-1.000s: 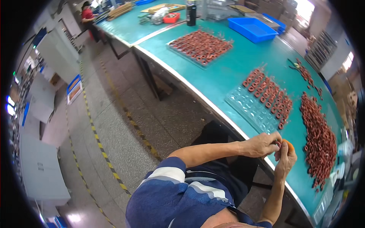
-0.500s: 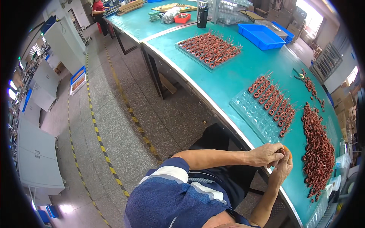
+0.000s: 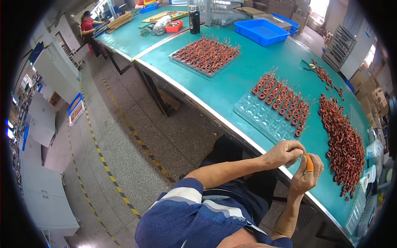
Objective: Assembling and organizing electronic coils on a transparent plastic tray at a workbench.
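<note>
My left hand point(image 3: 285, 153) and my right hand point(image 3: 307, 172) meet above the front edge of the green table, fingertips pinched close together. An orange finger cot point(image 3: 309, 163) covers one finger of the right hand. Whatever is between the fingertips is small and mostly hidden; a thin dark line like wire shows there. Just beyond the hands lies a clear plastic tray point(image 3: 257, 119) with round pockets. Red-brown ring coils point(image 3: 285, 101) with wire leads fill its far-right part, while its near-left pockets are bare. To the right of my hands spreads a large heap of loose coils point(image 3: 343, 144).
A second tray, full of coils point(image 3: 205, 56), lies farther back. Behind it stand a black bottle point(image 3: 194, 19), a red box point(image 3: 174, 27) and a blue bin point(image 3: 261, 33). Pliers point(image 3: 308, 65) rest near scattered coils. Another person point(image 3: 87, 31) stands at the far left.
My head view has shifted, so the table sits further left and higher. My hands have drawn slightly apart at the fingertips, and the orange finger cot now shows more fully.
</note>
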Demonstrator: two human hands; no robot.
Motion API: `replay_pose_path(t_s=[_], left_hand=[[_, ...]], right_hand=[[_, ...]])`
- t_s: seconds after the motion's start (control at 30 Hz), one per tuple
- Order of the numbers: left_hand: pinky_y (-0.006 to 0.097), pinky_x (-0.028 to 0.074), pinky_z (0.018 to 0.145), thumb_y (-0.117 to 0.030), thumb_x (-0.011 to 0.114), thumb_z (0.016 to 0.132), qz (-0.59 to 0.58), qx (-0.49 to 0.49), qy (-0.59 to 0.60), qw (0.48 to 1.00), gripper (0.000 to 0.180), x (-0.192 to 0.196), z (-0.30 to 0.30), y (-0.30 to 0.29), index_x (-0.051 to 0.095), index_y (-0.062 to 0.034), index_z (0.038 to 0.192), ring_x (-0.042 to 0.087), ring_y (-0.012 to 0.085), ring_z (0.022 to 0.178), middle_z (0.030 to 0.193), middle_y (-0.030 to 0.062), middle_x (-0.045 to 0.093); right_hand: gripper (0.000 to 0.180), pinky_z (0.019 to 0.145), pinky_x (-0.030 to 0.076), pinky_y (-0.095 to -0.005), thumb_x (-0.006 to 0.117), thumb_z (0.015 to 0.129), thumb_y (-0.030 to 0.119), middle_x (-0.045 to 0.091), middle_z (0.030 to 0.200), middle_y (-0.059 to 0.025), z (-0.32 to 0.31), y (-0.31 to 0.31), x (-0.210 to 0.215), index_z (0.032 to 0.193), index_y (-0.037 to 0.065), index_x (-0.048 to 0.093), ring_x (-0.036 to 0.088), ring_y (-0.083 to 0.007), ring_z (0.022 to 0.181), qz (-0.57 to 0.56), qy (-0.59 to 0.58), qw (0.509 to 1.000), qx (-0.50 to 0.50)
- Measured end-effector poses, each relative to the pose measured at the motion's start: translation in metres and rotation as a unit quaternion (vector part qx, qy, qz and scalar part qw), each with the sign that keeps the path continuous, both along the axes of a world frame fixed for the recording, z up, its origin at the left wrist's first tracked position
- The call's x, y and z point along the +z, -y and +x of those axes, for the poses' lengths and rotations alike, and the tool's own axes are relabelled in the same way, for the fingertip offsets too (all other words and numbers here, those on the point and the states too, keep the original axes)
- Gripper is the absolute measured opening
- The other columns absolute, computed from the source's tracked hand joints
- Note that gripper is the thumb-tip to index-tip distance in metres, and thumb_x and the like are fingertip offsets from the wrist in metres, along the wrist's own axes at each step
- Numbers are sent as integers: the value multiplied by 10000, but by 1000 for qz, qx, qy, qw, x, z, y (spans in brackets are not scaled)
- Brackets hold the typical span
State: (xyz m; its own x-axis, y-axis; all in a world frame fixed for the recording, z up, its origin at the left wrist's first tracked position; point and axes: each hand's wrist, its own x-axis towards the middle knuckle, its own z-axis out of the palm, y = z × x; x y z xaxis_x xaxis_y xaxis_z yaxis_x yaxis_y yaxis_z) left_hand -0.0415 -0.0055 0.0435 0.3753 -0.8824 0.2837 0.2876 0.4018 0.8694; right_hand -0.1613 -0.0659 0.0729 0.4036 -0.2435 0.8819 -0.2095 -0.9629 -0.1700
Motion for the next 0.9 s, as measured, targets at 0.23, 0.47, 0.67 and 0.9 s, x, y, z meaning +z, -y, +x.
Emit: replay_pose_path(t_s=[0.23,0.47,0.67,0.9], left_hand=[[218,335,435,-203,472,995,0,8,-25,1000,224,0,4,-3,542,-36,865,401,58,457,559,-11,460],[268,383,472,-213,449,1001,50,47,122,990,202,0,7,-16,515,-30,948,439,85,498,565,-12,459],[251,417,538,-155,498,974,48,-47,133,989,271,3,17,-21,456,-34,1212,468,80,590,702,9,501],[206,414,525,-28,510,932,29,3,95,995,293,2,43,-34,478,-14,1223,491,69,609,764,21,523]], right_hand=[[180,789,465,-294,584,938,122,652,969,-88,2,4,-3,911,-42,653,599,-173,877,396,21,913,100],[270,803,451,-261,556,973,240,664,933,-69,11,13,-36,982,-9,660,591,-120,863,623,145,734,229],[439,716,450,-243,511,980,395,611,1026,-49,-1,15,-43,1188,13,574,587,-117,869,559,128,799,179],[252,656,450,-216,589,932,193,668,863,-60,17,3,-30,1056,-20,642,618,-113,768,609,43,761,221]])
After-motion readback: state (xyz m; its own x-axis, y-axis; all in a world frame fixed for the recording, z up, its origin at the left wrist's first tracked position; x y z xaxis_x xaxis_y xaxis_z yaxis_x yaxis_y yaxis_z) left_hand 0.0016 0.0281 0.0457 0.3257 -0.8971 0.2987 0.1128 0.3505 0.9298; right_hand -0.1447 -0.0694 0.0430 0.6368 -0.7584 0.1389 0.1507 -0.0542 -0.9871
